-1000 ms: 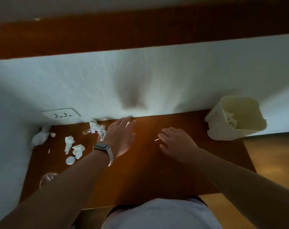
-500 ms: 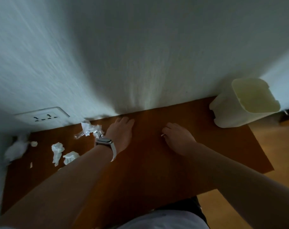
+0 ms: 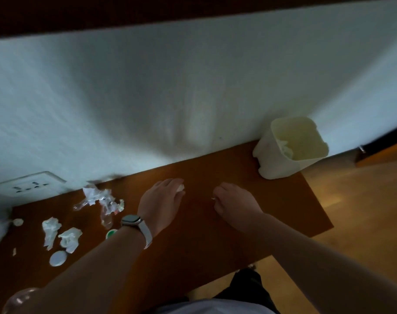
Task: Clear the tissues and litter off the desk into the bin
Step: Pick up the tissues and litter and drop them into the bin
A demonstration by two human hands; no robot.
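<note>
White tissues [image 3: 51, 230] and clear wrapper [image 3: 102, 200] lie left of the watch [image 3: 131, 220].

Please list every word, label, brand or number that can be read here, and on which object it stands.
No text can be read.
Crumpled wrapper: possible print, too blurred.
Watch: face dark, nothing shows.
Wall socket: no legible marking.
Bin: no label visible.

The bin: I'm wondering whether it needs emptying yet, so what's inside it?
Inside the bin, crumpled white tissue lies against its left inner wall. The rest of the visible interior looks bare. Whatever lies under the tissue is covered.
</note>
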